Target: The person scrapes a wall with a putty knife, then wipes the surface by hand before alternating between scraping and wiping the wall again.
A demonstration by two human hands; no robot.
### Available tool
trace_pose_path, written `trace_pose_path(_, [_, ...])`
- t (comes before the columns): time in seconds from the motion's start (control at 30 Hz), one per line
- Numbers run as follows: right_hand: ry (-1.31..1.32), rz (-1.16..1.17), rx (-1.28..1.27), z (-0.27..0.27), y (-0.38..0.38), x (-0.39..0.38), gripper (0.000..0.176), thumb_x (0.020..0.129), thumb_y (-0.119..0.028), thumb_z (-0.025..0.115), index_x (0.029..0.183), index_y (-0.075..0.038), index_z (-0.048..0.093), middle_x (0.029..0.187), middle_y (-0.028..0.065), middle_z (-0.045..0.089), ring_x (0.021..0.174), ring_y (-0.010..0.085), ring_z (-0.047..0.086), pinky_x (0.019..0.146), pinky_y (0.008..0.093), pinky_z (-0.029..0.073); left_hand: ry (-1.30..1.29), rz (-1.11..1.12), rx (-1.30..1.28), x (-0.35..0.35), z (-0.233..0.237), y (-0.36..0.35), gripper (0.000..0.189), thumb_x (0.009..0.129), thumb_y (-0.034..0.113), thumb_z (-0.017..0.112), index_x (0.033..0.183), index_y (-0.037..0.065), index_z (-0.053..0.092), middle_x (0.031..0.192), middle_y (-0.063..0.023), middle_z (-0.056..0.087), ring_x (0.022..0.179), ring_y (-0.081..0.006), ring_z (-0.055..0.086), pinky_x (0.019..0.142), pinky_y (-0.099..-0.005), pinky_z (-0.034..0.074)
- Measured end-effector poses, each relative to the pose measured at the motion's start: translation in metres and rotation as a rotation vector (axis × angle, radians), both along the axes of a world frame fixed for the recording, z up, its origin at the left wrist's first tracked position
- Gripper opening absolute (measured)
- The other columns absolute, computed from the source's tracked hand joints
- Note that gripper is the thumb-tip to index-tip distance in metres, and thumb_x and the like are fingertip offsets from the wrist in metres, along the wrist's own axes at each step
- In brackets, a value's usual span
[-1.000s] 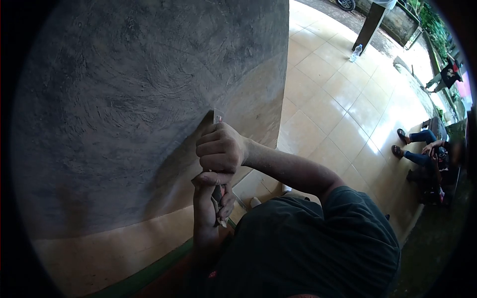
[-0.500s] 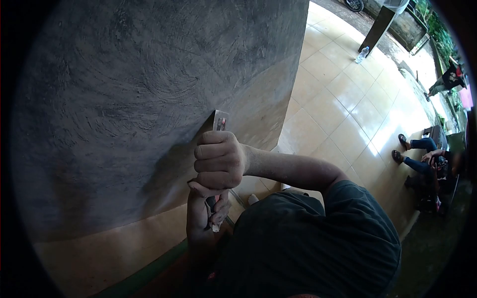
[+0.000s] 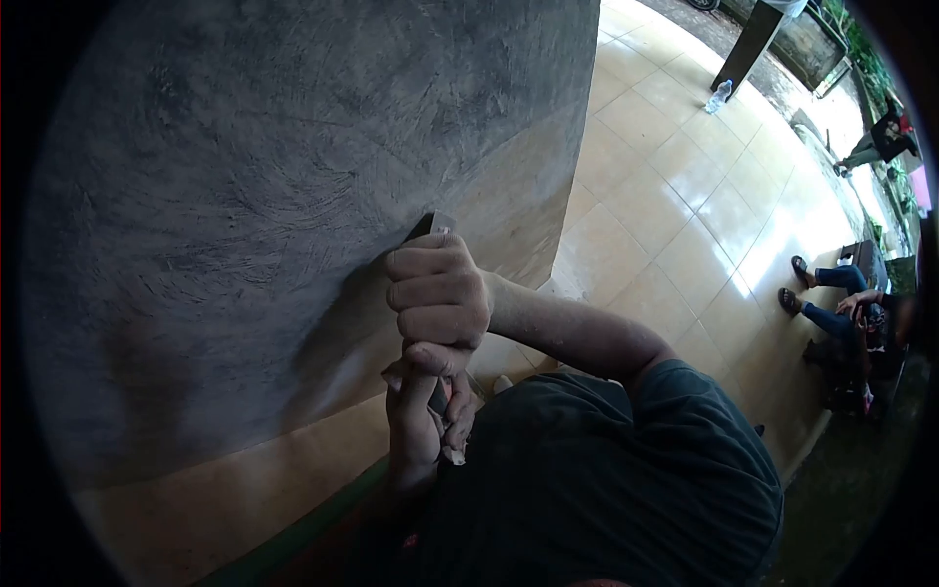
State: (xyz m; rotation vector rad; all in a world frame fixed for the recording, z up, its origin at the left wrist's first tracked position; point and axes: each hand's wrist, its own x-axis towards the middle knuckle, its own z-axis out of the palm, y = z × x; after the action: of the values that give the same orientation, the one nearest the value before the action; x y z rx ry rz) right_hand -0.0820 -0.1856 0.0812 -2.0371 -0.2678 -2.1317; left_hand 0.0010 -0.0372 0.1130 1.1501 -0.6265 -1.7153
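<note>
My right hand (image 3: 440, 293) is closed in a fist around a flat metal scraper (image 3: 442, 223). Only the blade's tip shows above the knuckles, against a dark grey plastered wall (image 3: 245, 215) with rough swirling marks. Just below, my left hand (image 3: 425, 421) is closed around the lower part of the tool, where a bit of dark and red handle shows between the fingers. The two hands touch. Most of the scraper is hidden inside them. Pale dust covers the skin of my right hand and forearm.
Glossy tan floor tiles (image 3: 646, 186) extend beyond the wall's edge. A clear plastic bottle (image 3: 719, 97) stands by a dark post (image 3: 748, 49). One person (image 3: 861, 313) sits at the right in jeans and sandals. Another person (image 3: 883, 140) is farther off outdoors.
Both hands have shifted slightly right in view, the left one also down. Less of the scraper blade shows above my right hand, and its face is turned more edge-on.
</note>
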Motion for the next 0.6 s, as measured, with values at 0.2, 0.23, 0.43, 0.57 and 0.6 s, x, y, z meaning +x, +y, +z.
trace_pose_path(0.2, [-0.047, -0.009, 0.036, 0.0, 0.008, 0.0, 0.04, 0.086, -0.024, 0.051, 0.051, -0.012, 0.035, 0.052, 0.0017, 0.034, 0.046, 0.0191, 0.039, 0.041, 0.0326, 0.028, 0.053, -0.004, 0.079, 0.014, -0.006, 0.006, 0.033, 0.098, 0.035, 0.045, 0.08, 0.007, 0.044, 0.051, -0.0031, 0.04, 0.03, -0.009, 0.037, 0.028, -0.0212, 0.028])
trace_pose_path(0.23, [0.009, -0.03, 0.034, 0.002, 0.018, 0.0, 0.04, 0.085, -0.023, 0.052, 0.051, -0.012, 0.035, 0.052, 0.0015, 0.035, 0.046, 0.0193, 0.04, 0.041, 0.0326, 0.029, -0.02, 0.017, 0.046, 0.012, -0.002, 0.013, 0.041, 0.096, 0.042, 0.046, 0.076, 0.006, 0.045, 0.049, -0.0024, 0.038, 0.029, -0.0096, 0.035, 0.027, -0.0218, 0.027])
trace_pose_path(0.43, [0.022, -0.09, 0.036, -0.001, -0.002, -0.001, 0.041, 0.085, -0.023, 0.054, 0.051, -0.012, 0.034, 0.052, 0.0009, 0.037, 0.047, 0.0183, 0.041, 0.042, 0.0319, 0.03, -0.076, -0.06, 0.057, 0.021, -0.01, -0.01, 0.054, 0.093, 0.054, 0.045, 0.066, 0.007, 0.042, 0.048, -0.0008, 0.036, 0.028, -0.01, 0.032, 0.027, -0.022, 0.024])
trace_pose_path(0.57, [-0.091, -0.013, -0.054, 0.006, 0.015, 0.01, 0.042, 0.086, -0.021, 0.053, 0.05, -0.012, 0.034, 0.051, 0.001, 0.035, 0.044, 0.0165, 0.039, 0.041, 0.0307, 0.027, -0.114, -0.043, 0.032, 0.01, -0.002, 0.011, 0.056, 0.093, 0.054, 0.044, 0.062, 0.008, 0.04, 0.047, -0.0007, 0.035, 0.028, -0.0104, 0.032, 0.027, -0.0231, 0.022])
trace_pose_path(0.6, [-0.116, 0.027, -0.1, 0.008, 0.017, 0.011, 0.042, 0.087, -0.019, 0.05, 0.049, -0.011, 0.034, 0.049, 0.0007, 0.033, 0.042, 0.0153, 0.038, 0.04, 0.0298, 0.024, -0.135, -0.031, 0.031, 0.012, -0.005, 0.013, 0.056, 0.093, 0.055, 0.044, 0.062, 0.008, 0.041, 0.046, -0.0009, 0.035, 0.027, -0.0105, 0.032, 0.027, -0.0233, 0.022])
